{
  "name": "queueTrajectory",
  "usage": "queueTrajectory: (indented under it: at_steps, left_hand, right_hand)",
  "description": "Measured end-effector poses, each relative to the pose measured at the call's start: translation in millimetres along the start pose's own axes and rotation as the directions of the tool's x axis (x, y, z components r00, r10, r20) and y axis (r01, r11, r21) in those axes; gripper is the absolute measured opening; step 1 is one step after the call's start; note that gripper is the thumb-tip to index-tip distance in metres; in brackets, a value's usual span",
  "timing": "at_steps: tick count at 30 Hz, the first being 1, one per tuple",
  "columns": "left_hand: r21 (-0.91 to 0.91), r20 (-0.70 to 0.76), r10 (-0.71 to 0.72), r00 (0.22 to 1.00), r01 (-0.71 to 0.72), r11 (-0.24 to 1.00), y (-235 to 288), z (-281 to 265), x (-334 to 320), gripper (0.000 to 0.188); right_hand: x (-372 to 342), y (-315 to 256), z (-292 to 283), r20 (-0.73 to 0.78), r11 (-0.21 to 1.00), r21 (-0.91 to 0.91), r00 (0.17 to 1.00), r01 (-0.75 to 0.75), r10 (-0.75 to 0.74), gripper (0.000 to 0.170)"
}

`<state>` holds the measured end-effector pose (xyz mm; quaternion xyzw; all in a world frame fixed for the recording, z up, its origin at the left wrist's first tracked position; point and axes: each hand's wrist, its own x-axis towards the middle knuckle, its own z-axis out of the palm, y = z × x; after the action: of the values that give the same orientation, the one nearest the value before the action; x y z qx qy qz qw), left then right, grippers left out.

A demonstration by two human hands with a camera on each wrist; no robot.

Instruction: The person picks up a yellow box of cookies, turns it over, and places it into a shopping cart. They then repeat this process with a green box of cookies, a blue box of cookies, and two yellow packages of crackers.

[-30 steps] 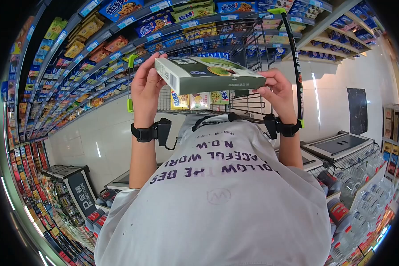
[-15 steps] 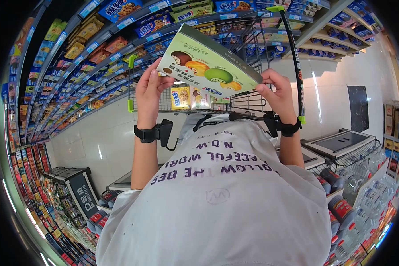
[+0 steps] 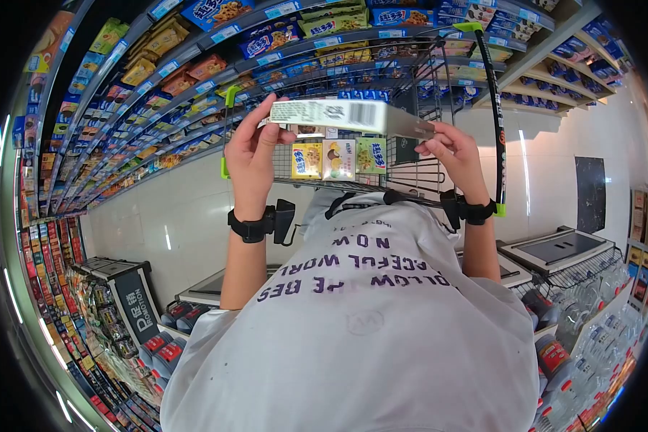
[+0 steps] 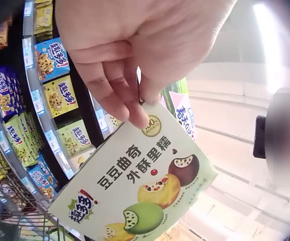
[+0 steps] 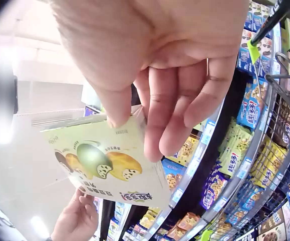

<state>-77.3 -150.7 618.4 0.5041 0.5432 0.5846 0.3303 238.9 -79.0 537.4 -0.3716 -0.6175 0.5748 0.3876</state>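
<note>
You've got a pale-green cookie box [image 3: 327, 114] up in both hands, over the wire shopping cart [image 3: 419, 177]. Your L hand [image 3: 252, 155] has its grip on the box's L end, thumb & fingers pinching the edge; your R hand [image 3: 457, 160] pinches the R end the same way. Box is tilted, w/ a narrow side w/ barcode & small print facing the head cam. L wrist view shows its broad face: Chinese lettering plus pics of round filled cookies in green, yellow & dark brown.

Below, in the cart, 3 small boxes sit side by side, L to R: yellow box [image 3: 307, 160], white box [image 3: 338, 159], green box [image 3: 371, 156]. More packs lie partly hidden behind your box. Cart has lime-green corner pieces [image 3: 468, 27].

Beyond the cart, store shelves [image 3: 281, 57] hold rows of blue, yellow, green & red-brown snack packs w/ price tags along the edges. You've black straps on both wrists & a light shirt [image 3: 353, 360] w/ purple lettering. Promo sign [image 3: 138, 306] stands lower L; bottles w/ red labels [image 3: 554, 354] lower R.
</note>
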Motion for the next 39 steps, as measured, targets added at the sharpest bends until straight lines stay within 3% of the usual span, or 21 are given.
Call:
queueTrajectory:
  at_steps: [4, 12, 16, 19, 21, 22, 24, 29, 31, 36, 39]
  left_hand:
    - [-0.007, 0.074, 0.056, 0.996, -0.055, 0.998, 9.3, 3.2, -2.4, 0.038]
    - [0.063, 0.211, 0.187, 0.959, -0.205, 0.977, 26.0, 15.0, 2.5, 0.031]
    - [0.042, 0.250, 0.229, 0.941, -0.247, 0.968, 24.6, 17.8, 8.9, 0.031]
    - [-0.020, 0.256, 0.200, 0.946, -0.202, 0.979, 22.7, 21.0, 16.0, 0.029]
    - [-0.064, 0.221, 0.117, 0.968, -0.105, 0.992, 17.3, 21.1, 19.8, 0.030]
    - [-0.069, 0.222, 0.114, 0.968, -0.101, 0.993, 15.4, 18.6, 22.0, 0.030]
    - [-0.069, 0.219, -0.052, 0.974, 0.069, 0.995, 10.1, 11.4, 28.0, 0.029]
    - [-0.047, 0.118, -0.178, 0.977, 0.184, 0.982, -10.0, -3.5, 41.7, 0.029]
    - [-0.116, 0.120, -0.290, 0.949, 0.304, 0.946, -18.6, -14.7, 46.1, 0.028]
    - [-0.207, 0.127, -0.343, 0.931, 0.363, 0.909, -35.5, -41.1, 55.2, 0.023]
    - [-0.248, 0.126, -0.371, 0.920, 0.391, 0.886, -50.9, -68.3, 64.7, 0.018]
  right_hand:
    - [1.4, 13.6, -0.4, 0.036, 0.995, 0.092, 0.999, -0.041, 0.038, 0.035]
    - [3.2, 15.8, 3.7, 0.009, 0.992, -0.106, 0.998, 0.063, -0.062, 0.044]
    - [1.2, 16.0, 4.6, -0.030, 0.994, -0.097, 0.998, 0.049, -0.052, 0.044]
    - [-2.1, 12.9, 1.2, -0.066, 0.992, -0.108, 0.996, 0.060, -0.067, 0.043]
    - [-4.4, 19.5, -0.5, -0.098, 0.994, 0.089, 0.993, -0.060, 0.069, 0.038]
    - [-6.2, 17.3, -3.6, -0.092, 0.995, 0.058, 0.992, -0.083, 0.088, 0.035]
    - [-6.9, 13.5, -2.3, -0.097, 0.994, 0.075, 0.992, -0.079, 0.086, 0.034]
    - [-5.0, -1.4, 7.7, -0.082, 0.992, 0.082, 0.991, -0.100, 0.107, 0.029]
    - [-0.8, -3.0, 15.1, -0.076, 0.992, 0.087, 0.992, -0.096, 0.103, 0.030]
    - [12.4, -5.3, 40.5, -0.084, 0.987, 0.126, 0.991, -0.097, 0.108, 0.032]
    - [28.9, -14.6, 60.0, -0.068, 0.993, 0.049, 0.991, -0.112, 0.115, 0.036]
